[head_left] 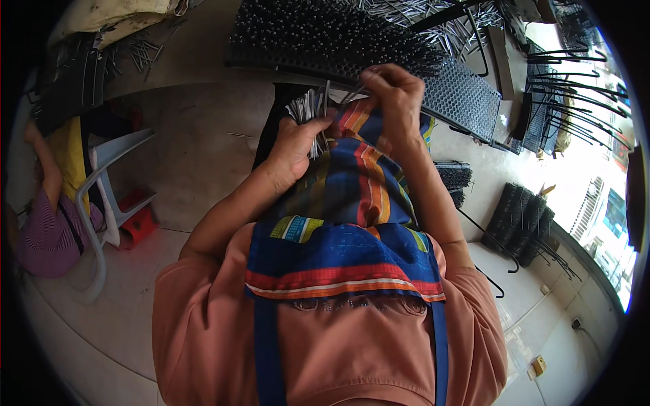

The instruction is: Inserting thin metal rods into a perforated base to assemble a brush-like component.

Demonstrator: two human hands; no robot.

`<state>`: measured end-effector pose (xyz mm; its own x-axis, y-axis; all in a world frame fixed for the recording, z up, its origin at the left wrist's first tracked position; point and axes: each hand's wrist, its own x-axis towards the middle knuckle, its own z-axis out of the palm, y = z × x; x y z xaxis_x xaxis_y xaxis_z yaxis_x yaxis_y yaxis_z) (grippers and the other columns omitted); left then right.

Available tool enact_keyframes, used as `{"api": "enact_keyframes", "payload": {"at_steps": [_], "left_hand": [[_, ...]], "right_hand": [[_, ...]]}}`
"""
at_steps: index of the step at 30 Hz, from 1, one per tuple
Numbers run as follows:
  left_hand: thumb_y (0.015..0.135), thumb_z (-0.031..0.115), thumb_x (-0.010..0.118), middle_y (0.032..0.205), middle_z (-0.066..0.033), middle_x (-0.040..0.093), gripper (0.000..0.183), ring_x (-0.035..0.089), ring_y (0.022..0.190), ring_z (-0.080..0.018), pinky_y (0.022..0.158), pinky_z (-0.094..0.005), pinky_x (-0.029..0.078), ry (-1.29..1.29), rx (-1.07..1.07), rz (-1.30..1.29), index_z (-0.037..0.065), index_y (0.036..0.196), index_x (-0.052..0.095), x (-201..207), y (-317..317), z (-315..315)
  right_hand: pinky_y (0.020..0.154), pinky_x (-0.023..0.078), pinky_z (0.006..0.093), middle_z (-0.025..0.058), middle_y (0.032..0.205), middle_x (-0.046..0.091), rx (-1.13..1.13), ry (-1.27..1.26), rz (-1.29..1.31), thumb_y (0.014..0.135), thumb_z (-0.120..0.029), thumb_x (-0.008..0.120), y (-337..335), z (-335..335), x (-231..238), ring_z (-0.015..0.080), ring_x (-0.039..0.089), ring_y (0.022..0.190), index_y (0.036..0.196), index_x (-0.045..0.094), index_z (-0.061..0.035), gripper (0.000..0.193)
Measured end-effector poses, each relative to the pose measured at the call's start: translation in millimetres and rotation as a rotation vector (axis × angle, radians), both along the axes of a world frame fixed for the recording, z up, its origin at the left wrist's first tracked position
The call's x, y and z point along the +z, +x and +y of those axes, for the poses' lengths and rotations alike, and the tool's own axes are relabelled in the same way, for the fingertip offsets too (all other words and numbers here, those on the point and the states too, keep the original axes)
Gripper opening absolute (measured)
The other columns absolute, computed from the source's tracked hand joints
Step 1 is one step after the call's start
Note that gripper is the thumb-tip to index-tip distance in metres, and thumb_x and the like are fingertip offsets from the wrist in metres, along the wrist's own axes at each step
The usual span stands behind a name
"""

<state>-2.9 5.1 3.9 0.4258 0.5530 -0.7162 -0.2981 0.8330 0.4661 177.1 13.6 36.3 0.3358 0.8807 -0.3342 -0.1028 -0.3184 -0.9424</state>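
My left hand [291, 145] is closed round a bundle of thin silvery metal rods [305, 108], held roughly upright above my apron. My right hand [401, 101] is raised at the near edge of a black perforated panel [467, 95], its thumb and fingers pinched together. What looks like a thin rod [350, 93] slants from those fingertips toward the bundle; blur hides its exact shape. Many dark rods [332, 34] stand packed in the panel's holes over its left and middle part. Bare holes show at its right end. A striped apron [365, 169] covers my lap.
Loose metal rods [467, 30] lie heaped behind the panel. Black racks with long hooked handles [575, 95] stand at right, with dark bristly stacks [518, 223] on the floor below. At left, a person in a purple striped garment [51, 237] is beside a grey plastic chair [101, 196].
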Motion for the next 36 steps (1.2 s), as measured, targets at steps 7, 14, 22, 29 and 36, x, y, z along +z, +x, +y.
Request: {"api": "enact_keyframes", "payload": {"at_steps": [7, 14, 22, 29, 36], "left_hand": [[0.087, 0.002, 0.057, 0.085, -0.0139, 0.071, 0.014, 0.069, 0.071, -0.0202, 0.060, -0.0314, 0.053, 0.102, -0.078, 0.037, 0.001, 0.099, 0.064, 6, 0, -7], [0.087, 0.002, 0.057, 0.080, -0.0120, 0.071, 0.012, 0.069, 0.069, -0.0205, 0.057, -0.0309, 0.051, 0.084, -0.016, 0.098, 0.001, 0.096, 0.064, 2, 2, -4], [0.086, 0.002, 0.058, 0.079, -0.0117, 0.070, 0.011, 0.069, 0.066, -0.0198, 0.057, -0.0300, 0.052, 0.080, -0.005, 0.039, 0.001, 0.095, 0.065, 3, 9, 0], [0.085, 0.001, 0.060, 0.079, -0.0111, 0.070, 0.012, 0.069, 0.065, -0.0203, 0.055, -0.0298, 0.052, 0.062, 0.007, 0.035, 0.001, 0.096, 0.065, 2, 7, 6], [0.087, 0.002, 0.061, 0.081, -0.0119, 0.070, 0.010, 0.069, 0.067, -0.0195, 0.056, -0.0289, 0.055, 0.170, -0.080, -0.077, -0.001, 0.095, 0.065, 17, 15, 9]], "right_hand": [[0.061, 0.042, 0.0184, -0.0021, 0.076, 0.064, -0.128, 0.540, -0.437, 0.079, 0.003, 0.072, 8, 23, -18, 0.0040, 0.054, 0.067, 0.085, 0.071, -0.0009, 0.008], [0.062, 0.045, 0.0199, 0.0019, 0.078, 0.065, -0.052, 0.540, -0.580, 0.075, 0.005, 0.074, 3, 20, -14, 0.0056, 0.058, 0.069, 0.085, 0.072, -0.0004, 0.012], [0.058, 0.047, 0.0230, 0.0062, 0.075, 0.065, -0.030, 0.436, -0.774, 0.072, 0.003, 0.075, -4, 19, -15, 0.0119, 0.061, 0.064, 0.086, 0.072, -0.0007, 0.015], [0.056, 0.047, 0.0255, 0.0074, 0.073, 0.064, 0.129, 0.451, -1.004, 0.077, -0.008, 0.074, 3, 21, -20, 0.0140, 0.061, 0.059, 0.085, 0.072, -0.0020, 0.011], [0.057, 0.045, 0.0232, 0.0027, 0.071, 0.064, 0.279, -0.083, -0.012, 0.082, -0.008, 0.069, 5, -11, -9, 0.0071, 0.058, 0.064, 0.087, 0.069, 0.0026, 0.012]]}}
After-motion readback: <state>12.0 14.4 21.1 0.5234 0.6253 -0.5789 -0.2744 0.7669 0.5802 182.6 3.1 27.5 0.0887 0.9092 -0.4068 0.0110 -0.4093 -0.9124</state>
